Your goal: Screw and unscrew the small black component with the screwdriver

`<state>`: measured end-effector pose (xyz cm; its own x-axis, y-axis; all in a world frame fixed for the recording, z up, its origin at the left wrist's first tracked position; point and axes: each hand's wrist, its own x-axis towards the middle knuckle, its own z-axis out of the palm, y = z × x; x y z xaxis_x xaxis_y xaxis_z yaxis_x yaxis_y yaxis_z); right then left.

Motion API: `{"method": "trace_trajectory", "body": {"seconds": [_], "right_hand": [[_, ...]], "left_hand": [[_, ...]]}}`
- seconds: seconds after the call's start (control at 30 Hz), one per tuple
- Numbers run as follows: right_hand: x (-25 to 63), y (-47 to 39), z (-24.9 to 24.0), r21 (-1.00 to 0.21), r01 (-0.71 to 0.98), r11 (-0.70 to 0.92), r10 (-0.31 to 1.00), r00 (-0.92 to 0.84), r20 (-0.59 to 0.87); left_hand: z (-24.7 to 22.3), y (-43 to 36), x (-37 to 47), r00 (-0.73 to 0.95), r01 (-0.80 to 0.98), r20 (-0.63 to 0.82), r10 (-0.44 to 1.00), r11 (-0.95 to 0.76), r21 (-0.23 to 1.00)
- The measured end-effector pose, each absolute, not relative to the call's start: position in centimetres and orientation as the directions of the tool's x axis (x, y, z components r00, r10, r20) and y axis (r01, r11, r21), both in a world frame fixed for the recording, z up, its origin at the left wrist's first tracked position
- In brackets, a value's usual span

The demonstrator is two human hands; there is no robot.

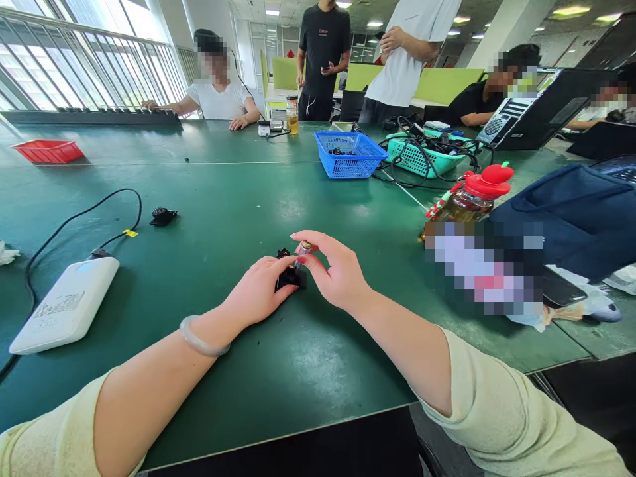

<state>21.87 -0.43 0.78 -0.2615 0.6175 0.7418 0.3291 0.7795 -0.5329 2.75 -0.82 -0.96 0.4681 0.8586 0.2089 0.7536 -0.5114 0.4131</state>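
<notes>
My left hand (pixel 258 285) is closed around a small black plastic part (pixel 294 278) on the green table, pressing it from the side with thumb and fingers. My right hand (pixel 335 268) pinches a short silvery cylinder with a gold-coloured end (pixel 305 248), which looks like the handle of a small screwdriver. It stands roughly upright just over the black part. Its lower end is hidden by my fingers, so I cannot tell whether it touches the part. The two hands almost meet.
On the green table (pixel 209 199), a white power bank (pixel 67 305) with a black cable lies left, near a small black piece (pixel 163 216). Blue basket (pixel 350 156), green basket (pixel 427 152) and red tray (pixel 48 151) stand further off. A red-lidded bottle (pixel 470 195) and dark bag (pixel 571 212) are right. Several people are beyond.
</notes>
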Motion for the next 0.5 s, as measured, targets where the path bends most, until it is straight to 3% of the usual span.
{"method": "trace_trajectory", "body": {"seconds": [0.23, 0.5], "right_hand": [[21.74, -0.39, 0.76, -0.542, 0.334, 0.771, 0.622, -0.218, 0.752], [21.96, -0.36, 0.77, -0.524, 0.358, 0.773, 0.624, -0.281, 0.729]], "left_hand": [[-0.82, -0.88, 2.81, 0.456, 0.764, 0.235, 0.858, -0.513, 0.391], [-0.83, -0.78, 2.8, 0.474, 0.749, 0.246, 0.846, -0.534, 0.392]]}}
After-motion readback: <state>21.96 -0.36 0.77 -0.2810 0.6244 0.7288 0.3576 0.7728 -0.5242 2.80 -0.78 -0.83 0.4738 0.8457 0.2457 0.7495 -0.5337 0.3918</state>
